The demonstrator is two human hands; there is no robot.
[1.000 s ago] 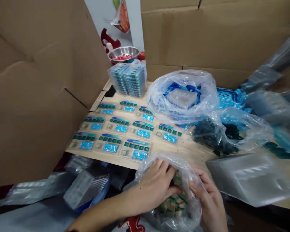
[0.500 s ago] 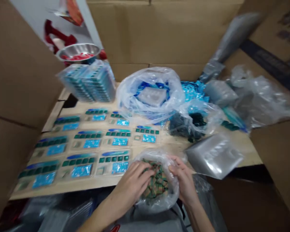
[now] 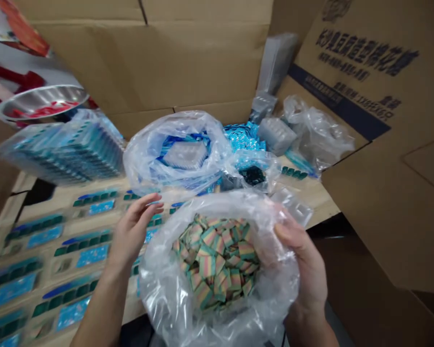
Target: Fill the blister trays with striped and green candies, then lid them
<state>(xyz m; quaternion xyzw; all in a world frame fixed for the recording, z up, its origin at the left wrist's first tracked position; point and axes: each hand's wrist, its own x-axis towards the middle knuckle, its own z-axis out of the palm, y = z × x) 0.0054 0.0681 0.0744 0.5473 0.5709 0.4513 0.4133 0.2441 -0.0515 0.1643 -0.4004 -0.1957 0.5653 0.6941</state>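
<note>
A clear plastic bag (image 3: 162, 289) full of small square striped pieces (image 3: 217, 260) in green, pink and yellow is close to the camera, its mouth open. My right hand (image 3: 304, 255) grips the bag's rim on the right, thumb on the inside. My left hand (image 3: 133, 226) is raised just left of the bag, fingers loosely bent and apart, with nothing visible in them. Behind and below it lie rows of clear blister trays, such as this tray (image 3: 83, 250), each with dark green squares, a blue stick-like piece and a blue packet.
Stacked filled trays (image 3: 72, 149) stand at the back left beside a metal bowl (image 3: 47, 103) with red pieces. A large bag with blue contents (image 3: 137, 159), blue packets (image 3: 242, 140) and a bag of dark green pieces (image 3: 253, 176) are behind. Cardboard walls (image 3: 202, 62) enclose the table.
My left hand has come out of the bag and moved left. The bag, still in my right hand, is now nearer the camera. The view has turned to the right.
</note>
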